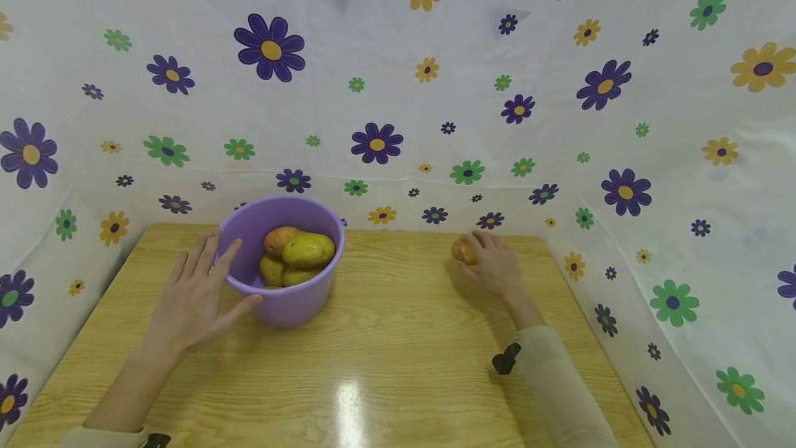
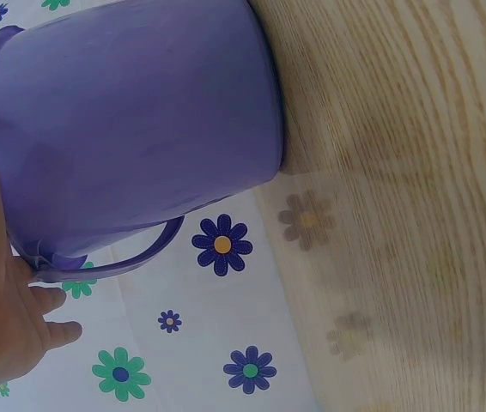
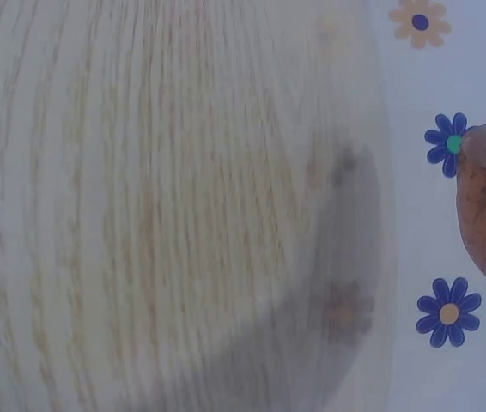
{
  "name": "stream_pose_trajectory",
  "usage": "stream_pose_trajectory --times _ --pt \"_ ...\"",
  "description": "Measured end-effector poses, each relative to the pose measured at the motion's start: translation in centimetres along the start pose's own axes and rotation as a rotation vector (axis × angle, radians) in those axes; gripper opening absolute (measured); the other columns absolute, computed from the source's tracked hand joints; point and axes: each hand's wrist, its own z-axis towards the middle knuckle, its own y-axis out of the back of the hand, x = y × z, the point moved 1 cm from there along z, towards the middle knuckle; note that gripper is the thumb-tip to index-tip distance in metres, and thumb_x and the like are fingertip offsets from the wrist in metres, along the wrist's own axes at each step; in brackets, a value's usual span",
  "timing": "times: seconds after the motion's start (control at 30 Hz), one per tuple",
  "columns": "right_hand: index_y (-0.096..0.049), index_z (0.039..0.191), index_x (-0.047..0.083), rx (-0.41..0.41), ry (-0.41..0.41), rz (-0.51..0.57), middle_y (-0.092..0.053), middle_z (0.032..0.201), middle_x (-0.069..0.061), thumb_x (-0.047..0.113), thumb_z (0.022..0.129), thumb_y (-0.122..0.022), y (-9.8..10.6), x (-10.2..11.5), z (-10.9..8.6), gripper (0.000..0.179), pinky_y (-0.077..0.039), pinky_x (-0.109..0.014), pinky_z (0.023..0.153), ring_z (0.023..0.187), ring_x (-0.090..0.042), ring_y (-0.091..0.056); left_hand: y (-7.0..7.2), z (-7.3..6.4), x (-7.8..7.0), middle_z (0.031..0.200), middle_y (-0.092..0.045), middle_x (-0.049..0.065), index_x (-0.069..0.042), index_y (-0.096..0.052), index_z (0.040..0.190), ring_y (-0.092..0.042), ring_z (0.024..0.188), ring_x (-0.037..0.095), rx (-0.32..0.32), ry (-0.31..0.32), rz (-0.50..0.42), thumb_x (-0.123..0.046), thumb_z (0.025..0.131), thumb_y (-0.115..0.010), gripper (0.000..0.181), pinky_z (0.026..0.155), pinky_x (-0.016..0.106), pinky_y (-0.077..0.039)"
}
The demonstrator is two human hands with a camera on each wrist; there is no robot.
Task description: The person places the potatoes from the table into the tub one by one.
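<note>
A purple bucket (image 1: 292, 303) stands upright on the left half of the wooden table, with several potatoes (image 1: 307, 250) piled inside. My left hand (image 1: 189, 303) is at the bucket's near left rim, its fingers spread and mostly straight. In the left wrist view, the left hand (image 2: 3, 292) overlaps the rim beside the bucket's handle (image 2: 127, 262). Toward the back right of the table, my right hand (image 1: 497, 265) grips a brownish potato (image 1: 463, 250) between thumb and fingers. The right wrist view shows part of this potato (image 3: 476, 219) at its right edge, partly covered by the hand.
The wooden table (image 1: 385, 337) has a bright reflection near its front. White cloth (image 1: 398, 40) with printed flowers hangs behind the table and along both sides. Small dark devices, one (image 1: 506, 359) at the right sleeve, are worn at both wrists.
</note>
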Motion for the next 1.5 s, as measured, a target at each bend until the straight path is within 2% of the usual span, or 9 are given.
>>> stream_pose_trajectory --times 0.2,0.37,0.67,1.07,1.3,1.5 --pt "-0.058 0.137 0.015 -0.070 0.068 -0.011 -0.064 0.138 -0.020 0.040 0.090 -0.081 0.3 1.0 0.7 0.057 -0.060 -0.056 0.103 0.123 -0.042 -0.066 0.1 0.0 -0.1 0.173 -0.022 0.029 -0.012 -0.026 0.168 -0.025 0.160 0.051 0.002 0.000 -0.002 -0.067 0.092 -0.065 0.101 0.132 0.068 -0.019" --pt "-0.058 0.136 0.017 -0.107 0.095 -0.019 -0.065 0.137 -0.018 0.040 0.089 -0.080 0.8 1.9 1.2 0.057 -0.062 -0.055 0.097 0.119 -0.040 -0.068 0.2 0.0 -0.1 0.174 -0.020 0.029 -0.012 -0.025 0.169 -0.021 0.162 0.049 0.012 0.002 0.000 -0.067 0.093 -0.065 0.102 0.133 0.067 -0.016" --pt "-0.058 0.137 0.017 -0.138 0.137 0.008 -0.064 0.137 -0.017 0.041 0.089 -0.080 1.6 3.7 1.7 0.058 -0.064 -0.055 0.093 0.120 -0.041 -0.068 0.2 0.0 -0.1 0.176 -0.016 0.026 -0.011 -0.026 0.168 -0.020 0.163 0.048 0.014 0.004 0.001 -0.067 0.093 -0.064 0.102 0.135 0.063 -0.013" --pt "-0.055 0.138 0.019 -0.124 0.155 0.006 -0.064 0.140 -0.018 0.042 0.091 -0.078 2.5 5.6 2.3 0.057 -0.065 -0.053 0.090 0.117 -0.041 -0.069 0.1 0.0 -0.1 0.174 -0.020 0.028 -0.012 -0.025 0.169 -0.021 0.162 0.048 0.012 0.003 0.000 -0.067 0.093 -0.065 0.102 0.134 0.066 -0.016" --pt "-0.057 0.138 0.020 -0.170 0.179 0.036 -0.065 0.137 -0.016 0.042 0.089 -0.079 2.7 6.6 2.6 0.058 -0.066 -0.051 0.084 0.116 -0.039 -0.069 0.2 0.0 -0.2 0.174 -0.020 0.028 -0.012 -0.025 0.169 -0.020 0.163 0.048 0.010 0.004 -0.008 -0.066 0.093 -0.066 0.101 0.136 0.063 -0.012" --pt "-0.057 0.137 0.019 -0.185 0.181 0.069 -0.065 0.137 -0.015 0.041 0.088 -0.079 3.0 7.5 2.7 0.057 -0.066 -0.051 0.087 0.117 -0.038 -0.068 0.1 0.0 -0.1 0.175 -0.018 0.027 -0.012 -0.025 0.169 -0.018 0.163 0.047 0.012 0.003 -0.009 -0.065 0.093 -0.066 0.101 0.136 0.062 -0.011"
